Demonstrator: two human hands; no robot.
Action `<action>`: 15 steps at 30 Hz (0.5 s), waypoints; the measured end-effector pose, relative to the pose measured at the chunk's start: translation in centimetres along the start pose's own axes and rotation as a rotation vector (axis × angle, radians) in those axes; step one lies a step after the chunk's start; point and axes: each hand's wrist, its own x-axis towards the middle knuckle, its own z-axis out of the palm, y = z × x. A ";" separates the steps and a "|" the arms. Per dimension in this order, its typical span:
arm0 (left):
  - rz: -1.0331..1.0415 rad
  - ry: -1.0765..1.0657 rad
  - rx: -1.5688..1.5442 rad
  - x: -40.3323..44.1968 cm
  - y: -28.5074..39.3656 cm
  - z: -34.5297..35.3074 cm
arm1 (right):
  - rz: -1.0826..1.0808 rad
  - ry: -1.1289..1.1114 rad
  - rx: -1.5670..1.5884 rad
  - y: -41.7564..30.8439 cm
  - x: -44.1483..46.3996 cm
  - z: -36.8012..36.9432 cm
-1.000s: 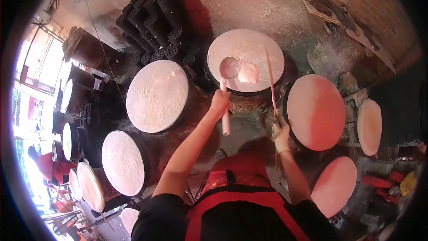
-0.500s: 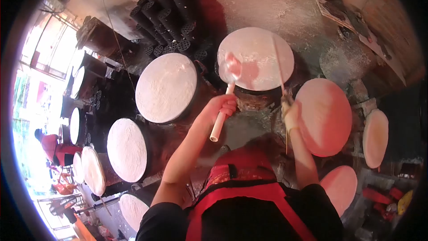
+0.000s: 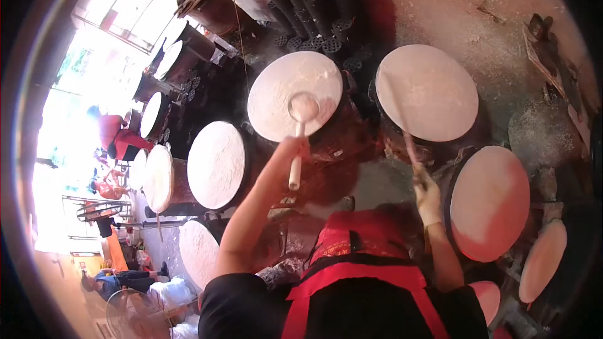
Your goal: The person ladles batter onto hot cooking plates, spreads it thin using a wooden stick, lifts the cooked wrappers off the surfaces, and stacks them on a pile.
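My left hand (image 3: 294,149) is wrapped round the pale handle of a ladle (image 3: 303,107), whose round bowl is over the left-centre round lid (image 3: 267,104). White powder or paste with a rough patch covers that lid. My right hand (image 3: 426,196), in a pale glove, grips a long thin stick (image 3: 402,116). The stick's far end lies over the right-centre round lid (image 3: 440,94), which looks pale and smooth.
More round white-topped drums stand at the left (image 3: 216,164) and right (image 3: 490,204). Black perforated cylinders (image 3: 317,9) are stacked by the wall. One person in red (image 3: 116,135) is at the far left; another (image 3: 122,281) is lower down.
The view has swung left. My left hand has carried the ladle from the right-centre lid to the left-centre one. The pale lump seen earlier beside the ladle is no longer visible; the stick stays over its lid.
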 end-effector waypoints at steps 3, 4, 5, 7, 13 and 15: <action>-0.122 0.227 -0.312 5.0 2.8 -1.2 | -0.020 -0.071 0.129 -2.6 1.4 5.6; -0.003 0.141 -0.345 8.3 2.6 -2.8 | 0.015 -0.098 0.241 -3.1 3.4 8.5; -0.001 0.143 -0.414 10.0 2.5 -3.0 | 0.053 -0.125 0.354 -3.0 5.6 11.4; -0.036 0.196 -0.247 14.3 1.5 -4.2 | 0.113 -0.140 0.417 -4.3 7.8 15.4; -0.019 0.354 -0.103 13.6 1.7 -3.3 | 0.057 -0.112 0.104 -9.3 9.2 21.7; -0.001 0.310 -0.162 12.9 1.4 -4.0 | 0.020 -0.098 0.062 -8.7 7.4 23.7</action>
